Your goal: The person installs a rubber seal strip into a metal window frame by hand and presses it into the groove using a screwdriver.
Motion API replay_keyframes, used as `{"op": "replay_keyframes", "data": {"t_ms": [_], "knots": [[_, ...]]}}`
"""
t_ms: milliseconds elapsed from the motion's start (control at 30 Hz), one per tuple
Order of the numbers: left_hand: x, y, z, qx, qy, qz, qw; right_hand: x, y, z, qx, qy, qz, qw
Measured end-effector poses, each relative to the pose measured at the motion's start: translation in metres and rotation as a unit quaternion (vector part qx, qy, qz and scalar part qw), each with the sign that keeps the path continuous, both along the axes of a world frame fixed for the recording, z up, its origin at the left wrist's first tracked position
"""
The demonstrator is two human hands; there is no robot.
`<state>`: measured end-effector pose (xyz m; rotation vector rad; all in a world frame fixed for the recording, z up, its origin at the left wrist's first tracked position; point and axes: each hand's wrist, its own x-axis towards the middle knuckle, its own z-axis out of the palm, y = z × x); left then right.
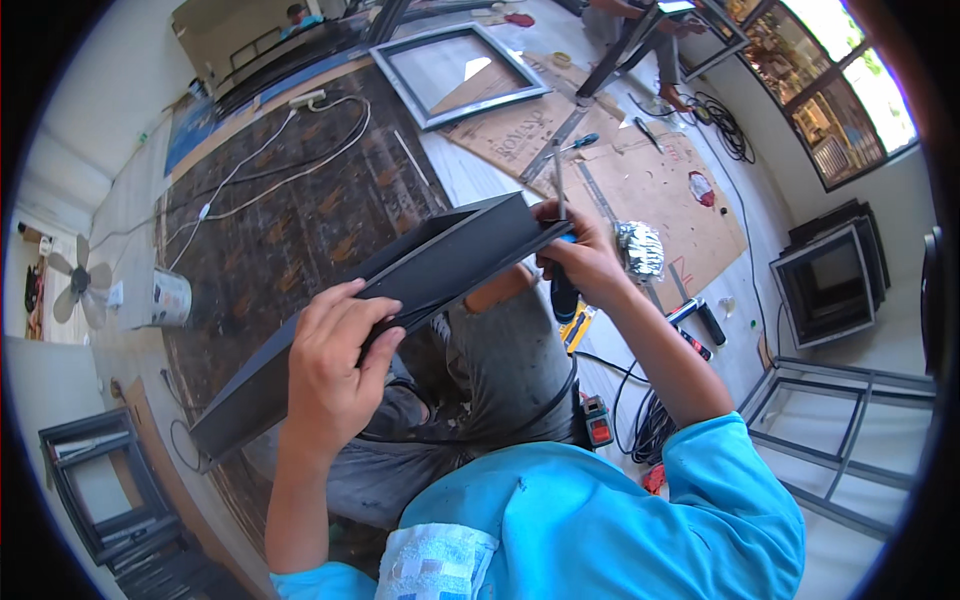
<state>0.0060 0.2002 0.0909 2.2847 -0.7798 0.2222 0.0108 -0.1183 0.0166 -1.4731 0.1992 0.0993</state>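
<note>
A long dark grey metal frame (450,250) lies slanted across my lap, its far right corner raised. My left hand (335,360) grips its near side, thumb and fingers closed over the edge, where a thin black strip (430,308) runs along. At the frame's right end my right hand (590,262) is closed around a screwdriver (565,292) with a black and blue handle. Its metal shaft points up past the frame's corner. The fingertips of the right hand are partly hidden behind the frame.
Cardboard (610,180) covers the floor ahead, with a foil-wrapped roll (640,250) and another screwdriver (582,141). A grey frame (395,90) lies farther off. More frames (825,285) lean at the right. A white bucket (172,297) stands left. Another person (655,50) works far right.
</note>
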Motion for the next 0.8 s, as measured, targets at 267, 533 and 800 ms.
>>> {"op": "replay_keyframes", "data": {"t_ms": [267,533,800], "knots": [[0.002,-0.01,0.008,-0.002,0.074,-0.022,0.997,-0.001,-0.015,-0.001,-0.047,0.01,0.036,0.998],[0.01,-0.004,0.004,-0.039,0.144,-0.047,0.988,-0.003,-0.082,0.017,0.277,0.048,-0.108,0.954],[0.015,-0.005,0.008,-0.024,0.167,-0.018,0.985,-0.003,-0.036,0.132,-0.231,-0.134,0.144,0.953]]}}
